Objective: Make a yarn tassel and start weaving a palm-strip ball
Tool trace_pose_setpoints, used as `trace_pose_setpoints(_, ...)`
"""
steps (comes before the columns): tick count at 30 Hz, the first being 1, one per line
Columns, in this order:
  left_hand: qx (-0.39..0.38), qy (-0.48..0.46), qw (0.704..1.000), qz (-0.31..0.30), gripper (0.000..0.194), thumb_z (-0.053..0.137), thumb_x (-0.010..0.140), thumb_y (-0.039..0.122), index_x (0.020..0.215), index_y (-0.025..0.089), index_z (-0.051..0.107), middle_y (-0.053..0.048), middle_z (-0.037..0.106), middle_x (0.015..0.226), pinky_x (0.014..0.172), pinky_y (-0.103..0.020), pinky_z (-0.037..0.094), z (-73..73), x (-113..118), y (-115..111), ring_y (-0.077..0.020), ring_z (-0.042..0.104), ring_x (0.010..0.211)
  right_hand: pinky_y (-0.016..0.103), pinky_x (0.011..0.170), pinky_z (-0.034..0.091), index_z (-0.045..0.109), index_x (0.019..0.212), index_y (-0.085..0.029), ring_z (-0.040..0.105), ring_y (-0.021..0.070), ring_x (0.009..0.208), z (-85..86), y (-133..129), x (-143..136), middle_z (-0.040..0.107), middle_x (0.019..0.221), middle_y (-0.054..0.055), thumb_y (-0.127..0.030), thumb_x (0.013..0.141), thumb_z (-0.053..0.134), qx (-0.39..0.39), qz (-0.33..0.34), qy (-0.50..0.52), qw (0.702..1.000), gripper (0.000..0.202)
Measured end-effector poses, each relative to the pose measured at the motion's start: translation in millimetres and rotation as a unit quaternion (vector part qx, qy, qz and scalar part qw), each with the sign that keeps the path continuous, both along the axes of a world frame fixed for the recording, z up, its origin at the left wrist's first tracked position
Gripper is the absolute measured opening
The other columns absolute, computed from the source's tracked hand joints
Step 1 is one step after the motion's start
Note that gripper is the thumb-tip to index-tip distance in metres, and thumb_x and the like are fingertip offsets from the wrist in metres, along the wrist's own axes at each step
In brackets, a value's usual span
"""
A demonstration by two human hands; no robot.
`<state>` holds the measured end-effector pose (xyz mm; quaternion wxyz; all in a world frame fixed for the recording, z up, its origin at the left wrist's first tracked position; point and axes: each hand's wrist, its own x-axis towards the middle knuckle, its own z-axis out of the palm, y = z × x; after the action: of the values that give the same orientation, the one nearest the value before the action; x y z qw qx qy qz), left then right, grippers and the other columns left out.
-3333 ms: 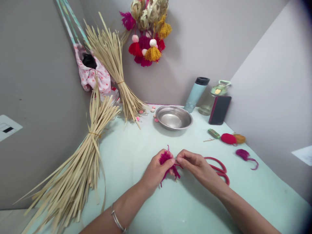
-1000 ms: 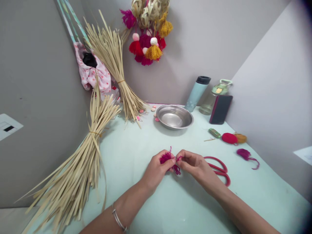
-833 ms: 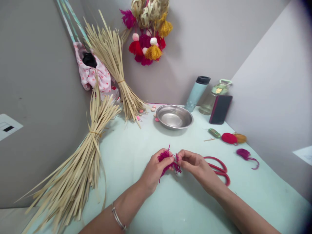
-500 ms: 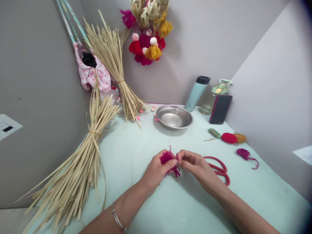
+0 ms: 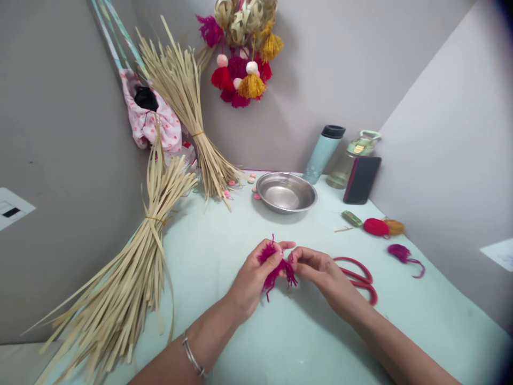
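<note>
Between the thumb and curled fingers of the left hand [image 5: 249, 275], a tuft of magenta yarn [image 5: 267, 253] is held just above the middle of the table [image 5: 236, 230], its loose ends left hanging below the thumb. The fingertips of the right hand [image 5: 323, 270] are brought together beside it, and a short strand [image 5: 292, 257] seems to be pinched there, though it is partly hidden. Should the left thumb be eased, the tuft could be splayed and strands lost; if the strand were tugged too hard, it could be pulled out. Partly under the right wrist, red-handled scissors [image 5: 372, 291] are lying, and they could be nudged by that arm. Farther out, a magenta yarn ball [image 5: 398, 252] is set near the table's right edge, and a metal bowl [image 5: 287, 199] is placed near the far edge.
</note>
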<state>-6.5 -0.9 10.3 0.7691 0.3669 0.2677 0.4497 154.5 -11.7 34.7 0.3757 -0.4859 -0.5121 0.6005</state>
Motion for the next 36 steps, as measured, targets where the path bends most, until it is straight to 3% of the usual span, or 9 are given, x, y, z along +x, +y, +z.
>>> trace_pose_setpoints(3,0.012,0.048,0.998,0.026,0.02,0.063,0.086,0.036,0.083,0.018,0.055,-0.005,0.059,0.118,0.076,-0.024,0.044,-3.0,0.5,0.0,-0.0064,0.052,0.069,0.027,0.068,0.038,0.057,0.072,-0.019,0.052,0.0141,0.067,0.7,0.3,0.0,0.06,0.069,-0.002,-0.036,0.078,0.069,-0.001,-0.015,0.008,1.0,0.022)
trace_pose_setpoints(9,0.037,0.127,0.991,0.019,0.018,0.068,0.081,0.031,0.088,0.018,0.058,-0.001,0.059,0.084,0.072,-0.024,0.043,-9.6,2.6,0.6,-0.0104,0.053,0.071,0.027,0.066,0.038,0.058,0.076,-0.019,0.05,0.0146,0.067,-2.8,0.9,2.0,0.058,0.069,-0.002,-0.037,0.076,0.071,-0.005,-0.032,-0.011,0.999,0.022)
trace_pose_setpoints(15,-0.003,0.091,0.996,-0.006,0.02,0.068,0.08,0.033,0.083,0.016,0.058,0.0,0.057,0.076,0.07,-0.026,0.045,-9.4,3.7,0.4,-0.0119,0.055,0.068,0.027,0.067,0.038,0.059,0.076,-0.019,0.051,0.0145,0.068,-5.6,0.7,3.6,0.059,0.071,-0.002,-0.036,0.079,0.07,0.01,-0.024,-0.023,0.999,0.02)
trace_pose_setpoints(19,-0.014,0.041,0.999,0.009,0.019,0.069,0.079,0.032,0.08,0.016,0.059,0.0,0.056,0.079,0.07,-0.023,0.043,-5.2,2.0,0.8,-0.0099,0.052,0.07,0.026,0.068,0.038,0.059,0.077,-0.019,0.053,0.0143,0.07,-6.1,1.2,3.6,0.061,0.071,-0.002,-0.035,0.082,0.067,0.015,-0.003,-0.006,1.0,0.019)
trace_pose_setpoints(24,-0.013,0.0,1.0,-0.017,0.023,0.069,0.08,0.036,0.079,0.017,0.056,-0.002,0.061,0.089,0.068,-0.023,0.042,1.2,-0.2,0.6,-0.0083,0.049,0.065,0.028,0.07,0.041,0.058,0.075,-0.02,0.055,0.0149,0.068,-3.7,0.9,1.5,0.062,0.07,-0.001,-0.035,0.082,0.066,0.007,0.013,0.011,1.0,0.019)
trace_pose_setpoints(28,0.018,0.01,1.0,-0.004,0.021,0.066,0.083,0.035,0.077,0.018,0.055,-0.008,0.061,0.114,0.079,-0.026,0.043,1.5,0.1,0.4,-0.014,0.056,0.087,0.028,0.07,0.041,0.057,0.074,-0.019,0.056,0.0153,0.07,-3.5,0.6,0.2,0.062,0.071,-0.001,-0.034,0.082,0.067,0.009,0.02,0.024,0.999,0.019)
trace_pose_setpoints(30,0.031,0.032,0.999,0.006,0.02,0.064,0.085,0.034,0.076,0.018,0.056,-0.008,0.06,0.116,0.083,-0.026,0.043,-0.6,0.6,0.7,-0.0142,0.056,0.089,0.028,0.068,0.04,0.058,0.076,-0.019,0.053,0.0143,0.067,-4.7,1.0,0.6,0.06,0.07,-0.002,-0.034,0.081,0.067,0.013,0.012,0.021,1.0,0.018)
trace_pose_setpoints(36,0.035,0.12,0.992,0.005,0.017,0.066,0.081,0.032,0.083,0.018,0.057,0.001,0.059,0.08,0.069,-0.023,0.041,-7.3,2.0,0.6,-0.0099,0.052,0.067,0.027,0.064,0.038,0.06,0.078,-0.02,0.049,0.0143,0.065,-7.4,1.3,3.0,0.057,0.069,-0.002,-0.041,0.08,0.067,0.019,-0.04,-0.035,0.998,0.022)
